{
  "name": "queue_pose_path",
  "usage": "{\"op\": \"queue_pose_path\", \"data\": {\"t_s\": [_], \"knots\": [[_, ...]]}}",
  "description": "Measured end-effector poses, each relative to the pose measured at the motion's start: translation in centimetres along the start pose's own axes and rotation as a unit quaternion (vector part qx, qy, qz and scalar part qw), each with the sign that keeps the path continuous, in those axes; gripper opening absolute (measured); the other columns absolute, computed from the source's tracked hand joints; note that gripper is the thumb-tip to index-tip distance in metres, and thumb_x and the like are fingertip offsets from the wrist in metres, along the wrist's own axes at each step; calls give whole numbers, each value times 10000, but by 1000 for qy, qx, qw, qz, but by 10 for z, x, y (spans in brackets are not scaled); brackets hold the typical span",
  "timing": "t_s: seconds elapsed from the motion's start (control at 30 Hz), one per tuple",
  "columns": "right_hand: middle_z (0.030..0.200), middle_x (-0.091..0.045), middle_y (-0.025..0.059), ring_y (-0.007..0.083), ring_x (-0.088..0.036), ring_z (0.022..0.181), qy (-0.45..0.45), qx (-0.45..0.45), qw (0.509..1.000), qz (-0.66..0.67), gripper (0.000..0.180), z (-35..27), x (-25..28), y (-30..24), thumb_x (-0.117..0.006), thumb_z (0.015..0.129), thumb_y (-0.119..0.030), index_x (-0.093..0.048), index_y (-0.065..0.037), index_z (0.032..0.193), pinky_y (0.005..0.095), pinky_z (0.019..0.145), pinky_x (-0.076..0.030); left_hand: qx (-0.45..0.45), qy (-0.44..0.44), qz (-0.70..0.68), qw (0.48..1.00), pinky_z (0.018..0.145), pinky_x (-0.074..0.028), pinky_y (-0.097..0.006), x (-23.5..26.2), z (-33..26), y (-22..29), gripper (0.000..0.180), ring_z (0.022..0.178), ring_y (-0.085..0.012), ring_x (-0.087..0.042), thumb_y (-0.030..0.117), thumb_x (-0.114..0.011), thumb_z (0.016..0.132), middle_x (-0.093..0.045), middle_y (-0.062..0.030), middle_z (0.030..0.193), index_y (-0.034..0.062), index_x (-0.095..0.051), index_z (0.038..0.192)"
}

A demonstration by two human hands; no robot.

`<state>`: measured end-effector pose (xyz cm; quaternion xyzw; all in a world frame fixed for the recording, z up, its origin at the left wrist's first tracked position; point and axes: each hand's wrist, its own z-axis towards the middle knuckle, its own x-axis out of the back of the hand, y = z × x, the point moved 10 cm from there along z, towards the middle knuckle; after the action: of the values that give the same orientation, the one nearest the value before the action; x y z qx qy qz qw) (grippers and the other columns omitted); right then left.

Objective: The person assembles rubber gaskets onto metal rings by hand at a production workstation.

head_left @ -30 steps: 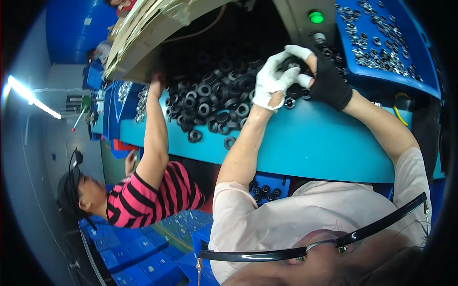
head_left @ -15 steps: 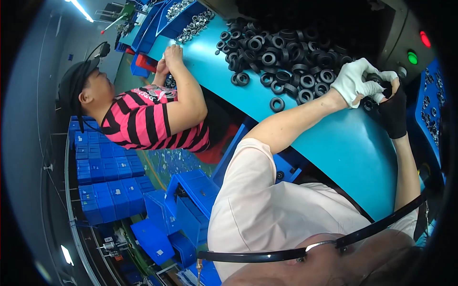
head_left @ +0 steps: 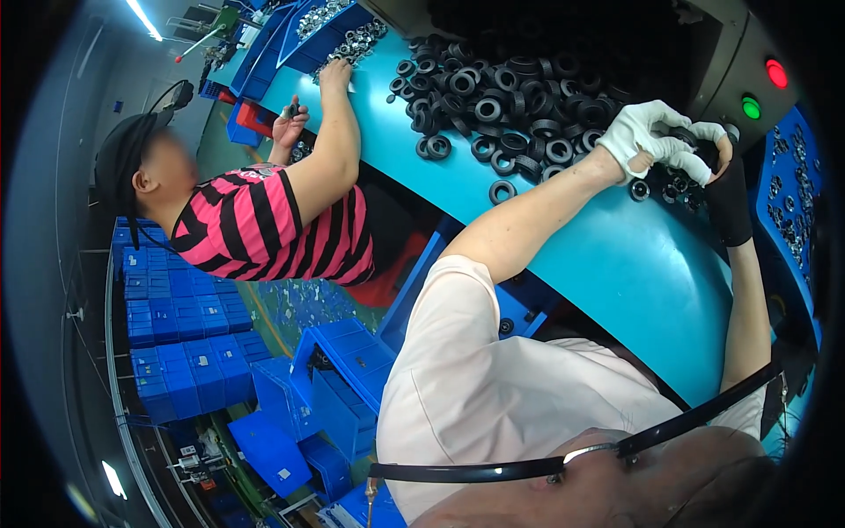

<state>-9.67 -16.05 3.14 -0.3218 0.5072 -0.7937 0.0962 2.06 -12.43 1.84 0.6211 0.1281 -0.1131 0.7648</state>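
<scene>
from here: co-worker in pink-and-black striped shirt point(head_left: 264, 224), heap of matte black rubber-looking rings point(head_left: 528, 130) on glossy teal tabletop point(head_left: 607, 264). white-gloved left hand point(head_left: 653, 141) half curled; black-gloved right hand point(head_left: 729, 198) bent in, mostly hidden. small dark part point(head_left: 683, 135) between them, can't tell which grips it. likely step: two-handed handling; next calls for steady fingertips. versus half a second ago: co-worker's hands point(head_left: 334, 77) now apart.

The wearer's shirt point(head_left: 528, 396) is pale pink, plain and short-sleeved. Left hand point(head_left: 647, 141): white glove point(head_left: 627, 132), gapped near the wrist. Right hand point(head_left: 729, 189): black glove point(head_left: 732, 216), reaching the wrist. Glasses point(head_left: 480, 473): glossy black upper frame point(head_left: 695, 414), curved metallic bridge point(head_left: 591, 452).
</scene>
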Motion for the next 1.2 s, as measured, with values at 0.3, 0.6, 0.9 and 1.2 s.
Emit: {"op": "queue_pose_path", "data": {"t_s": [0.3,0.6,0.9,1.2], "knots": [[893,-622,84,177,-588,845,32,71,991,-113,288,-3,7,-22,-691,762,-129,-574,-14,999,289,785,-443,30,-19,29,999,748,-527,-280,-7,-2,-5,274,862,-182,-640,66,-653,836,-647,-153,917,-66,-565,1059],[837,-619,93,195,-595,816,18,27,993,-110,220,-2,5,-7,-666,761,-110,-568,-1,926,295,759,-446,-23,22,131,991,656,-495,-244,-14,-15,9,210,699,-126,-604,132,-578,897,-657,-108,831,-65,-592,971],[931,-614,80,187,-592,867,-14,23,1000,-15,304,6,-10,-12,-703,764,-166,-578,-25,1003,299,804,-452,-61,76,197,976,578,-514,-249,4,-8,23,244,702,-156,-618,163,-587,900,-634,-114,798,-74,-590,958],[887,-641,51,122,-603,826,26,-55,993,106,308,5,-6,5,-695,736,-97,-608,-31,1023,265,753,-483,89,54,51,993,536,-546,-252,11,-3,-10,308,673,-174,-637,115,-625,868,-624,-125,915,-69,-545,1103]]}}
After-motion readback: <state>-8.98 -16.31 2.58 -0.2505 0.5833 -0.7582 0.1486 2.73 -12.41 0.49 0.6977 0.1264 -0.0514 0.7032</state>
